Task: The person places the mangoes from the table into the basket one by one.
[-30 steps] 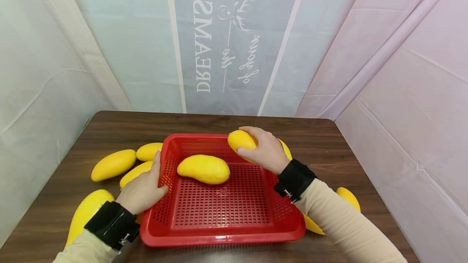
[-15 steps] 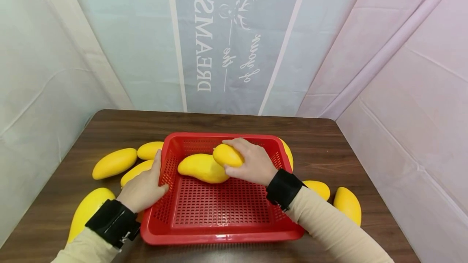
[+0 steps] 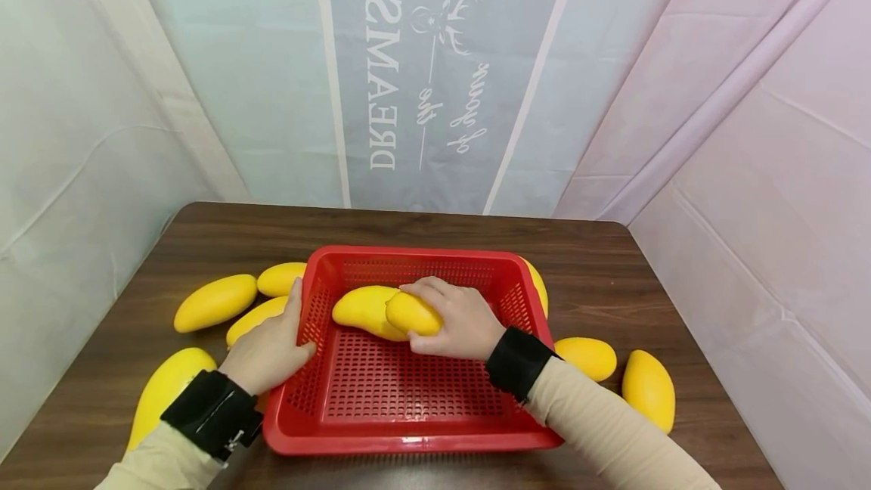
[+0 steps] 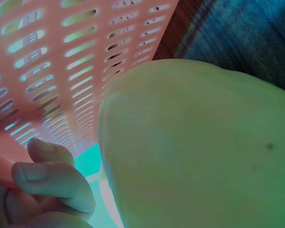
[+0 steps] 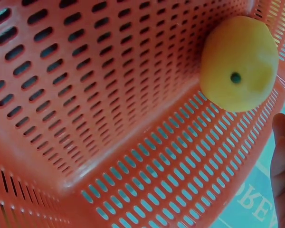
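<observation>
Plainly, dark brown wood grain is shown across the table (image 3: 599, 286), which is enclosed by pale cloth on both sides and by a grey-blue backdrop (image 3: 449, 172) printed with white lettering, the word DREAMS being turned and reversed.

The held mango (image 3: 411, 314) is seen as a rounded yellow fruit, tapered to a small nub at its outer end. It is gripped between the curled fingers and thumb of the right hand (image 3: 457, 320) and is held inside the red basket (image 3: 415, 444), in front of part of the lying mango (image 3: 361, 308); whether the two are touching cannot be told. The basket's left rim is gripped by the left hand (image 3: 268, 350), its thumb being hooked over the edge.

The basket is formed of glossy plastic, its floor and walls being pierced by rows of slots. The lying mango is longer and gently curved, with a smooth skin marked at one end by a dark round spot. More smooth yellow mangoes (image 3: 216, 302) are scattered on both sides. Each wrist is wrapped in a black band (image 3: 213, 414), below which a beige sleeve (image 3: 605, 422) is worn.
</observation>
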Tool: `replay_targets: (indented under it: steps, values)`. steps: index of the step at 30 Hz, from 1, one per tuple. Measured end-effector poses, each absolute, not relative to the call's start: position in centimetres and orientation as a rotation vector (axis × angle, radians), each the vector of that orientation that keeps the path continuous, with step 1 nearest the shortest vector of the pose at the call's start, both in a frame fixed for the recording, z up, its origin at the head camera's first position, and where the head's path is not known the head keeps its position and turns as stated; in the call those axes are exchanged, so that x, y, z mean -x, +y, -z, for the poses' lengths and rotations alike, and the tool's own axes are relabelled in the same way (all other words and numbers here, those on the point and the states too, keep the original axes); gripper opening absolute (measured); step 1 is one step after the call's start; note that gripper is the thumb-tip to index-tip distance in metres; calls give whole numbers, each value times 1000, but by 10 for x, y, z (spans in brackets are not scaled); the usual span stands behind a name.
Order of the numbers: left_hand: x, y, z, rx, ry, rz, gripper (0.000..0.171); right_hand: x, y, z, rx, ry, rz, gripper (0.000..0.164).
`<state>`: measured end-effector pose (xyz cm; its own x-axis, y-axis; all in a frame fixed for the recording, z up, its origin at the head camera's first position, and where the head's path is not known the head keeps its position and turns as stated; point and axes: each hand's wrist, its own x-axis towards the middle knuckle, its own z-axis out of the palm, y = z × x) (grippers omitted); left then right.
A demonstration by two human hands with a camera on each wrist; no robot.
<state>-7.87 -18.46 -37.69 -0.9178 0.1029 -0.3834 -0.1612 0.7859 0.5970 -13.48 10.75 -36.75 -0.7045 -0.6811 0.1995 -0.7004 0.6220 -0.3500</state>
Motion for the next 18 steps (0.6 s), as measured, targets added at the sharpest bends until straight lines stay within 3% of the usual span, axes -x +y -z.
replay_targets:
  steps: [18]
  values:
    - [78, -183, 374, 61, 2582, -910, 104, 128, 96, 374, -1339, -2800, -558, 62]
